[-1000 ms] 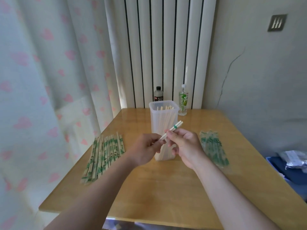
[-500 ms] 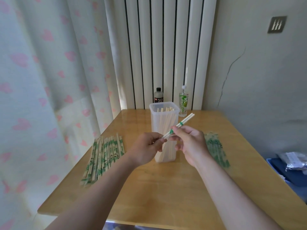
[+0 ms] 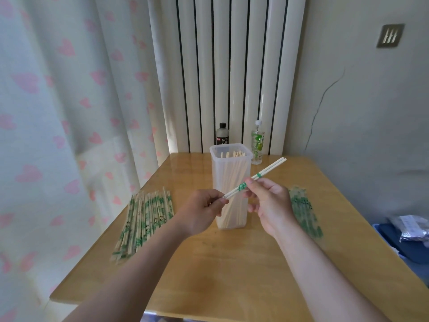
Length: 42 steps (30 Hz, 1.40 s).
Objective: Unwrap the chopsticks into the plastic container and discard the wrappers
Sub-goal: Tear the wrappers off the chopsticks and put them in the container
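In the head view we found the left hand (image 3: 202, 212) and right hand (image 3: 269, 203) both pinching one pair of chopsticks (image 3: 270, 167) before the plastic container (image 3: 222, 173) at the middle of the tabletop (image 3: 232, 275), the sticks protruding further from the wrapper (image 3: 242, 187) than a second earlier, so unwrapping was advancing.

Bare left hand (image 3: 200, 212), bare right hand (image 3: 270, 206); both forearms uncovered down to bottom frame edge.

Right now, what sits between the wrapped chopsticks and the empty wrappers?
Head view: the plastic container, with the left hand and right hand gripping one chopstick pair before it.
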Tool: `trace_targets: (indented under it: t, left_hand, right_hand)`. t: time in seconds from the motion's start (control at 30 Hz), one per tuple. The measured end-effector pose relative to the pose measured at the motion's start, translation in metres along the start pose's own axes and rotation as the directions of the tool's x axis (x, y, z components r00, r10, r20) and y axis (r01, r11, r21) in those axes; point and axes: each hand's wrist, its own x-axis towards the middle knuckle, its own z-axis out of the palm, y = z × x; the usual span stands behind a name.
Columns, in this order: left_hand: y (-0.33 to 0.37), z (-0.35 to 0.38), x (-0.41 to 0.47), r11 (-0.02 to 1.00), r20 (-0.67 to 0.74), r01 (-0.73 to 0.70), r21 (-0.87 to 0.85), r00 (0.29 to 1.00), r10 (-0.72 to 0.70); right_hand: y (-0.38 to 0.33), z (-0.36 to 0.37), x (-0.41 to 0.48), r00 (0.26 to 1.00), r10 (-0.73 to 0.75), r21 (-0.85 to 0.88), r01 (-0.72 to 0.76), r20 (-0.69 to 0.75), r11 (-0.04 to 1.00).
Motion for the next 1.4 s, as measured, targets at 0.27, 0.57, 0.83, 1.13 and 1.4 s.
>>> trace_targets:
  t: [0.27,0.57,0.83,1.13,1.4]
  left_hand:
    - [-0.004,0.001,0.006,0.949,0.058,0.124,0.290,0.987,-0.147]
    - [0.009,0.008,0.011,0.956,0.005,-0.036,0.291,0.999,0.036]
    - [-0.012,-0.018,0.007,0.893,-0.204,0.138,0.427,0.978,-0.053]
    - [0.025,-0.028,0.017,0.980,-0.440,0.148,-0.135,0.877,-0.194]
    - [0.040,-0.030,0.023,0.951,-0.472,0.095,-0.295,0.851,-0.231]
  right_hand:
    - [0.009,0.000,-0.001,0.999,0.009,-0.040,-0.011,-0.047,0.999]
    - [0.007,-0.004,-0.003,0.997,0.078,0.087,-0.076,-0.015,0.993]
    - [-0.010,-0.052,0.011,0.956,0.122,0.295,-0.039,-0.267,0.955]
    - [-0.021,-0.046,0.008,0.960,0.089,0.341,0.007,-0.267,0.940]
    - [-0.094,-0.008,0.029,0.947,-0.073,0.441,0.213,-0.312,0.872]
